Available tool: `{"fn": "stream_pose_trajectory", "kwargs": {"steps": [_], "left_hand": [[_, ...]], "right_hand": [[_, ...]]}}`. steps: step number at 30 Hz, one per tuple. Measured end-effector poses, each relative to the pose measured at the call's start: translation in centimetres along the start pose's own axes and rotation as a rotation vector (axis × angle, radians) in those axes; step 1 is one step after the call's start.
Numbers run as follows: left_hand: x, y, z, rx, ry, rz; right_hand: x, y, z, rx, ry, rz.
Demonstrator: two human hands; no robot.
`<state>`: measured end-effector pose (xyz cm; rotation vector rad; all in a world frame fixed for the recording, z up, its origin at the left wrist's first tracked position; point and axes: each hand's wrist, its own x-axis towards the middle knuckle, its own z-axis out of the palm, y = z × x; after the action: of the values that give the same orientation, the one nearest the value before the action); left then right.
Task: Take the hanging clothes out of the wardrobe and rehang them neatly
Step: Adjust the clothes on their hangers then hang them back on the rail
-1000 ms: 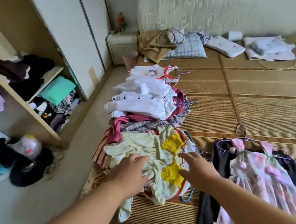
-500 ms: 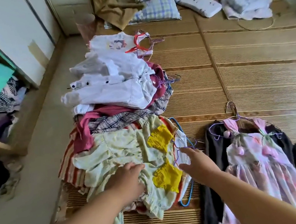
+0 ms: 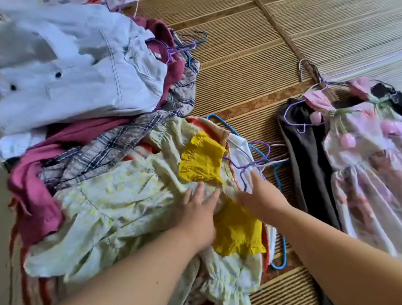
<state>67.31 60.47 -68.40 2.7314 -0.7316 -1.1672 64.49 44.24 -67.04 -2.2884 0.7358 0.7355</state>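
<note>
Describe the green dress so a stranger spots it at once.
On the mat, find the long clothes pile left of the pink dress. The green dress lies on top at its near end, under the left hand. It alone is pale green with yellow frills.

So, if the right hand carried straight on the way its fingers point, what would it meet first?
Probably the thin purple wire hanger lying just beyond the fingertips of the right hand, at the edge of the pale green and yellow dress; depth is unclear.
</note>
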Motion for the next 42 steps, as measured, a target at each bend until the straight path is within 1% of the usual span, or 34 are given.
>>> {"fn": "stream_pose_trajectory", "kwargs": {"steps": [2,4,7,8,9,10,12,13,15,17,19,21,24,25,27,29,30,32,35,38,42], "left_hand": [[1.6,-0.8,0.8,0.069,-0.046,-0.015],[2.4,-1.5,1.4,0.132,-0.103,0.000],[2.2,-1.7,1.2,0.074,-0.137,0.026],[1.8,-1.6,0.6,0.016,-0.103,0.039],[1.3,-1.5,-0.1,-0.053,-0.024,0.046],[0.6,-1.3,-1.3,-0.114,0.090,0.048],[-1.0,-1.0,-4.4,-0.146,0.298,0.039],[-1.8,-1.0,-6.2,-0.122,0.363,0.038],[-3.6,-1.0,-10.1,-0.022,0.434,0.045],[-5.4,-0.9,-14.2,0.076,0.427,0.049],[-7.0,-0.5,-17.5,0.104,0.405,0.051],[-9.0,0.1,-20.9,0.077,0.441,0.077],[-12.4,1.2,-25.8,0.038,0.498,0.145],[-14.0,1.9,-27.5,0.046,0.521,0.154],[-16.9,3.5,-30.3,0.073,0.548,0.082],[-19.2,5.2,-32.8,0.130,0.485,-0.019],[-20.2,6.1,-34.1,0.156,0.452,-0.004],[-22.0,7.8,-36.3,0.166,0.450,0.065],[-24.6,10.5,-38.5,0.069,0.512,0.244],[-26.9,13.4,-38.9,0.038,0.500,0.410],[-28.1,17.7,-37.7,0.151,0.508,0.503]], "right_hand": [[1.7,0.1,1.0,0.155,0.039,0.059],[2.6,-0.2,1.7,0.248,0.073,0.061],[1.9,-0.9,1.7,0.366,0.129,0.042],[1.4,-1.1,1.5,0.419,0.134,0.031],[0.7,-1.3,1.4,0.466,0.141,0.022],[-0.1,-1.6,0.9,0.500,0.151,0.008],[-2.0,-2.1,-0.3,0.532,0.165,-0.028],[-3.1,-2.5,-1.2,0.547,0.167,-0.049],[-5.3,-3.4,-3.3,0.588,0.179,-0.104],[-8.0,-4.6,-6.0,0.609,0.183,-0.175],[-10.9,-6.0,-9.1,0.603,0.172,-0.271],[-13.9,-7.4,-12.5,0.579,0.160,-0.352],[-18.0,-9.2,-17.9,0.518,0.211,-0.450],[-19.5,-9.7,-19.9,0.496,0.245,-0.471],[-22.1,-10.6,-23.4,0.401,0.344,-0.502],[-24.9,-11.5,-26.4,0.289,0.441,-0.535],[-26.3,-11.8,-27.9,0.245,0.497,-0.538],[-29.1,-12.1,-30.1,0.170,0.621,-0.538],[-32.7,-11.3,-33.2,0.132,0.776,-0.572],[-35.9,-8.8,-36.0,0.169,0.837,-0.571],[-38.3,-4.8,-38.4,0.147,0.903,-0.451]]}}
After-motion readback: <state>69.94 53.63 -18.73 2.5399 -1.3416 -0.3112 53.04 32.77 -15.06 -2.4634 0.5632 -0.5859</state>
